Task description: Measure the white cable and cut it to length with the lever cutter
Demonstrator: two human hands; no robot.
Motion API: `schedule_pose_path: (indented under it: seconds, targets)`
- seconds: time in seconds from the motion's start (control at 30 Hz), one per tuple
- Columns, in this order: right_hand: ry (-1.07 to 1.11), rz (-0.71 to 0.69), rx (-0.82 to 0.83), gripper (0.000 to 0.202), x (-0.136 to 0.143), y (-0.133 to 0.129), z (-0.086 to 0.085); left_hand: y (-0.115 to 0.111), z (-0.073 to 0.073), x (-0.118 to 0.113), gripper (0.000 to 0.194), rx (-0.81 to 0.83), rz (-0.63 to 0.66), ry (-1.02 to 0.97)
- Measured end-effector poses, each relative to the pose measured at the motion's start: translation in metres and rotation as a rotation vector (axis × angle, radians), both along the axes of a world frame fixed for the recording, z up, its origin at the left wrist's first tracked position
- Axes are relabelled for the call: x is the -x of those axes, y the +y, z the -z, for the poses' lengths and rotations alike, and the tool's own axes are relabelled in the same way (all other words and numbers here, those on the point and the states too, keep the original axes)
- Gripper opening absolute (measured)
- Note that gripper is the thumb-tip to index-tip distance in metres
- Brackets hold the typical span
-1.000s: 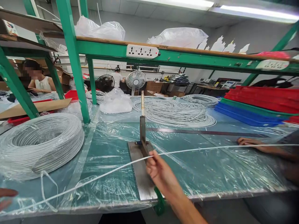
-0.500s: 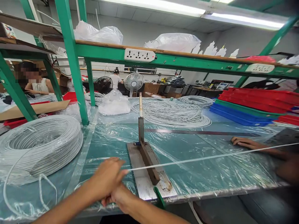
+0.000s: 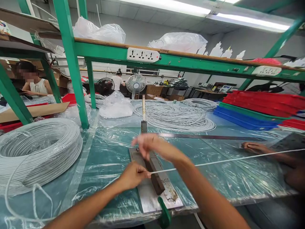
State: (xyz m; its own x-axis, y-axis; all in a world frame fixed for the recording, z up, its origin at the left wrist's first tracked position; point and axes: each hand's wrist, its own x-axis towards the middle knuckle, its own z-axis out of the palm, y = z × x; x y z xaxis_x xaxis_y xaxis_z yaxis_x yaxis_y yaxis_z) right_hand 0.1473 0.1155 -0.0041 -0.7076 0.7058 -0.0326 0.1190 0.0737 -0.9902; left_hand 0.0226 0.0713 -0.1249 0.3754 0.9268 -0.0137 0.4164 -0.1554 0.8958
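My left hand [image 3: 134, 175] pinches a thin white cable [image 3: 214, 162] at the left edge of a metal cutter's base. The cable runs right from my fingers, over the base [image 3: 147, 200] and beyond the right edge of view. Above the cutter's brown bar [image 3: 156, 181], my right hand [image 3: 152, 144] reaches toward the upright lever [image 3: 143, 109]; its fingers are apart, blurred, with nothing seen in them. Whether it touches the lever is unclear. A green clamp [image 3: 164, 213] sits at the base's front end.
A large cable coil [image 3: 40, 152] lies at left, loose coils [image 3: 176, 116] behind. A steel ruler [image 3: 209, 137] crosses the table. Stacked trays [image 3: 259, 108] stand right, near another person's hand [image 3: 257, 147]. A green post [image 3: 73, 70] rises at left.
My right hand has left my left hand's side and moved up and over the cutter. My left hand has shifted right with the cable. The other person's hand has moved slightly right.
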Motion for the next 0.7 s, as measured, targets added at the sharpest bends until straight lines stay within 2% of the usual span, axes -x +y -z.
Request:
schedule_pose_path:
  seconds: [0.03,0.07,0.13,0.17,0.27,0.33,0.4,0.5,0.57,0.7]
  targets:
    - [0.016,0.335,-0.080,0.024,-0.004,0.029,-0.012,-0.002,0.000,-0.001,0.031,-0.021,-0.004,0.035]
    - [0.027,0.482,-0.100,0.024,-0.005,0.058,-0.021,-0.004,0.000,-0.001,0.029,-0.061,-0.010,0.083]
    - [0.003,0.626,-0.081,0.028,-0.004,0.112,-0.028,-0.008,0.000,-0.003,0.031,-0.191,-0.029,0.224]
    - [-0.019,0.650,-0.051,0.029,-0.002,0.134,-0.028,-0.009,0.001,-0.003,0.033,-0.263,-0.025,0.321]
    - [-0.067,0.666,0.039,0.028,0.008,0.175,-0.024,-0.012,0.006,-0.006,0.036,-0.393,0.063,0.585]
    - [-0.068,0.648,0.077,0.027,0.013,0.185,-0.022,-0.011,0.010,-0.009,0.033,-0.390,0.075,0.581]
    - [-0.058,0.622,0.105,0.028,0.014,0.188,-0.022,-0.007,0.013,-0.012,0.027,-0.312,-0.013,0.366]
    - [-0.032,0.585,0.134,0.041,0.008,0.185,-0.026,0.002,0.017,-0.016,0.017,-0.087,-0.136,-0.004]
    - [-0.003,0.561,0.141,0.054,0.000,0.178,-0.031,0.008,0.021,-0.019,0.013,0.011,-0.152,-0.107]
    - [0.060,0.512,0.135,0.065,-0.023,0.147,-0.045,0.021,0.031,-0.026,0.032,0.058,-0.209,-0.160]
